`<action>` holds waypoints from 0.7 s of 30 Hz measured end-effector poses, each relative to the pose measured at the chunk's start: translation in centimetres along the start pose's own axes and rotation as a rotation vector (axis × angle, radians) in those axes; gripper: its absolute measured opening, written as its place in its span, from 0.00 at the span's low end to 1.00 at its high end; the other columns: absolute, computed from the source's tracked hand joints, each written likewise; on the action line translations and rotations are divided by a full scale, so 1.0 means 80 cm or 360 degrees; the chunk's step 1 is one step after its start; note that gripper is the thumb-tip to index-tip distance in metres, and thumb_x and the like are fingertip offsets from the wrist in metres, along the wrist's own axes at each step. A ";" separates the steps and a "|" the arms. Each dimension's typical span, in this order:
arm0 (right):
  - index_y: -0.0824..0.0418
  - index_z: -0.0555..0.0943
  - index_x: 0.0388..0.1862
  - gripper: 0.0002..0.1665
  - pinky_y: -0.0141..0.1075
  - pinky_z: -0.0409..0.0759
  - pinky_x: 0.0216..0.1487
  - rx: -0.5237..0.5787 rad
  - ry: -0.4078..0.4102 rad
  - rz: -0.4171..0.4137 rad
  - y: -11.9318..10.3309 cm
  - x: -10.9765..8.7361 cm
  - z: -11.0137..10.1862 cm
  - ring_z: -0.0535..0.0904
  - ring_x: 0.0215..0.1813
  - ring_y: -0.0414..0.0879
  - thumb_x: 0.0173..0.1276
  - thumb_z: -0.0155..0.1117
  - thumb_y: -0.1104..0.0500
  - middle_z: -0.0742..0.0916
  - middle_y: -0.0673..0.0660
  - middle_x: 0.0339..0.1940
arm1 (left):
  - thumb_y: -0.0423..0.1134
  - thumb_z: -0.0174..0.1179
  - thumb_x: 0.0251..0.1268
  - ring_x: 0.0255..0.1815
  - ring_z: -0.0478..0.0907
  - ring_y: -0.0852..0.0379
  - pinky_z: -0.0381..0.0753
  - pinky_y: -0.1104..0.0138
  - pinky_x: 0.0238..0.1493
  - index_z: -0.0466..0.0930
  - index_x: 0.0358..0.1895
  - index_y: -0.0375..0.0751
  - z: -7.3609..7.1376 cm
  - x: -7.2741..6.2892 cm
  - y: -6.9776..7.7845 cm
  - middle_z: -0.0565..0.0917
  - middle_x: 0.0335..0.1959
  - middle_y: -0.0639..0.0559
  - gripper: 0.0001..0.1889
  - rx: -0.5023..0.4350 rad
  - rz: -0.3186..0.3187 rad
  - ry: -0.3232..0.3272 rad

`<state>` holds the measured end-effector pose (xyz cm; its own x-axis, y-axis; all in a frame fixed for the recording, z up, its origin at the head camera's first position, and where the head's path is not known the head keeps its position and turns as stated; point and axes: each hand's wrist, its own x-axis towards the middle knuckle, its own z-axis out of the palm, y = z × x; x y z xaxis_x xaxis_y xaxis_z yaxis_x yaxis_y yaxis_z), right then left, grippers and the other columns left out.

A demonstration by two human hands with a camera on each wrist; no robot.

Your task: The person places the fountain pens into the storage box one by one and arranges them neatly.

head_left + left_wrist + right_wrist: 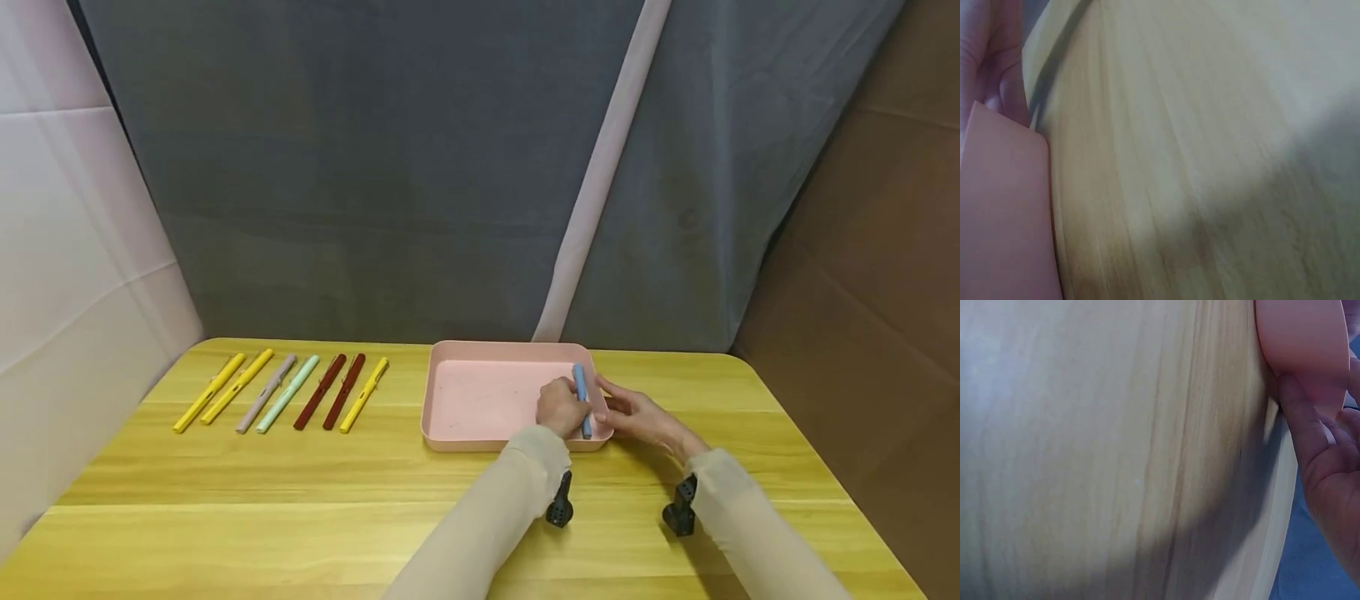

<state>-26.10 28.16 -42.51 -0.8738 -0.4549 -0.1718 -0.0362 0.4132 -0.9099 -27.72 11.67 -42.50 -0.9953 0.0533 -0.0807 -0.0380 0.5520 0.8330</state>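
Note:
A blue pen (579, 383) lies lengthwise along the right side of a shallow pink tray (480, 350). My left hand (561, 407) is inside the tray with curled fingers at the pen's left side, holding it near its middle; its fingertips are hidden. My right hand (643, 419) comes in from the right, thumb and forefinger over the tray's right rim, close to the pen. In the right wrist view one straight finger (1300, 415) touches the tray's outer wall (1300, 334). The left wrist view shows the tray's wall (1004, 200) and part of a hand behind it.
To the left of the tray, pens lie side by side in a slanted row: yellow (210, 392), lilac (267, 393), mint green (288, 394), dark red (320, 392) and another yellow pen (364, 395). A grey curtain (375, 183) hangs behind the wooden table (262, 533).

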 end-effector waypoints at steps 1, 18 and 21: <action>0.59 0.40 0.76 0.45 0.52 0.66 0.63 -0.0004 -0.0002 -0.0002 0.000 0.001 0.000 0.54 0.72 0.67 0.71 0.54 0.56 0.51 0.71 0.74 | 0.35 0.68 0.53 0.26 0.74 0.59 0.77 0.70 0.27 0.80 0.41 0.35 0.000 0.000 0.000 0.81 0.28 0.49 0.13 -0.0002 0.0005 -0.0004; 0.57 0.40 0.76 0.44 0.53 0.66 0.64 -0.0025 0.0025 0.0022 -0.003 0.000 0.001 0.56 0.71 0.66 0.72 0.54 0.58 0.54 0.71 0.74 | 0.40 0.70 0.52 0.32 0.79 0.58 0.80 0.68 0.35 0.82 0.45 0.36 0.006 0.004 0.001 0.85 0.36 0.48 0.17 0.0018 -0.0021 -0.0041; 0.57 0.40 0.76 0.44 0.53 0.65 0.64 -0.0021 0.0031 0.0029 -0.003 0.000 0.001 0.55 0.72 0.66 0.72 0.54 0.58 0.54 0.71 0.74 | 0.40 0.69 0.53 0.32 0.78 0.59 0.80 0.69 0.34 0.82 0.46 0.36 0.007 0.005 0.000 0.85 0.37 0.48 0.18 -0.0008 -0.0033 -0.0059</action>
<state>-26.02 28.00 -42.36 -0.8835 -0.4320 -0.1810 -0.0264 0.4317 -0.9016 -28.08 12.17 -42.82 -0.9903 0.0728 -0.1180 -0.0589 0.5491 0.8337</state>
